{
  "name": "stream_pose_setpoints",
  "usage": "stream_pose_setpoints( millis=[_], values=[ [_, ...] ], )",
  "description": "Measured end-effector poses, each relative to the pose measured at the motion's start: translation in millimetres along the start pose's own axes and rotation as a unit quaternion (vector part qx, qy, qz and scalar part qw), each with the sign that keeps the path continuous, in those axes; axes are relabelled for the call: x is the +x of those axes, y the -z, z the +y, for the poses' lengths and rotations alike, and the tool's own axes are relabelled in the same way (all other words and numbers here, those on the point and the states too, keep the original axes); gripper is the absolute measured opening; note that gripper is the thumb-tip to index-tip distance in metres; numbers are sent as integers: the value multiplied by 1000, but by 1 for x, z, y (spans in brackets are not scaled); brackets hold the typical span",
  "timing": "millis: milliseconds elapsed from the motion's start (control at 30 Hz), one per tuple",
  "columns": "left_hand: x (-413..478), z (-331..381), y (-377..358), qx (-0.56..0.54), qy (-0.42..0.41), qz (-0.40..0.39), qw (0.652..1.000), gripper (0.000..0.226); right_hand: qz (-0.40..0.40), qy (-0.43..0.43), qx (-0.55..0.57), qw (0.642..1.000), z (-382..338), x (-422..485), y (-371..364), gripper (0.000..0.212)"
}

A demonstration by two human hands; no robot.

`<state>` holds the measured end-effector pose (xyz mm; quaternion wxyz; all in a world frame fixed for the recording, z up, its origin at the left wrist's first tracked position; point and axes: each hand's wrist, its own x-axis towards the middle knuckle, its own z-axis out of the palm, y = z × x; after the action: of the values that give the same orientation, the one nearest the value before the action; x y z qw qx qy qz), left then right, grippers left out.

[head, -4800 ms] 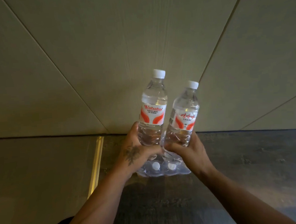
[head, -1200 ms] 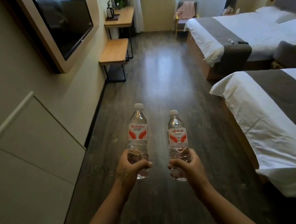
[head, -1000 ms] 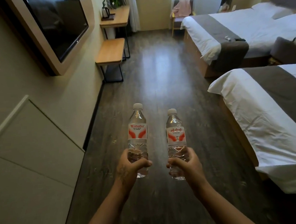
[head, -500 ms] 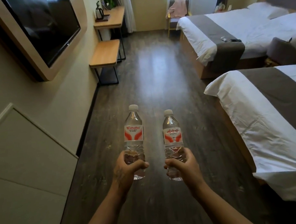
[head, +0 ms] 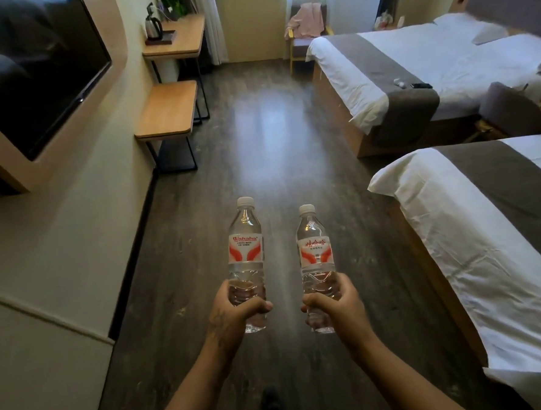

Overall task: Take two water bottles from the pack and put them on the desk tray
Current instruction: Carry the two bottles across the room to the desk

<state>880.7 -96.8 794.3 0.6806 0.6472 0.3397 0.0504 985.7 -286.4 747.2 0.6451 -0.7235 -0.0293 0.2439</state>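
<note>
Hands – left, right | each wrapped round one upright bottle – left bottle, right bottle

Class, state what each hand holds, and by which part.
Left hand: left bottle, by its lower body. Right hand: right bottle, likewise.

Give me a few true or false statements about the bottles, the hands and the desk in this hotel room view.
1. Each of the hands holds one bottle: left hand the left bottle, right hand the right bottle. True.
2. Both bottles are uncapped. False: both have white caps on.
3. The bottles already stand on the desk. False: they are held above the floor, well short of it.
4. A kettle sits on a dark tray on the desk. True.
5. The bottles are held upright. True.
</note>
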Motion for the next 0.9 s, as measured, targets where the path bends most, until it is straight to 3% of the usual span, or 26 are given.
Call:
stream_pose_setpoints(
  millis=[100,267,500,667,900],
  values=[
    [61,27,7,4,3,-14,1000,81,17,0,3,1000,-24,59,-14,59],
    [152,64,15,7,3,-13,1000,77,24,4,28,999,-65,145,-34,75],
    [269,108,13,3,0,-10,1000,65,13,8,30,999,-101,268,-50,72],
    [381,156,0,-14,-11,7,1000,81,-6,19,30,999,-134,393,-62,70],
    [523,231,-23,-25,-4,35,999,77,-26,15,27,999,-196,555,-62,69]
  ],
)
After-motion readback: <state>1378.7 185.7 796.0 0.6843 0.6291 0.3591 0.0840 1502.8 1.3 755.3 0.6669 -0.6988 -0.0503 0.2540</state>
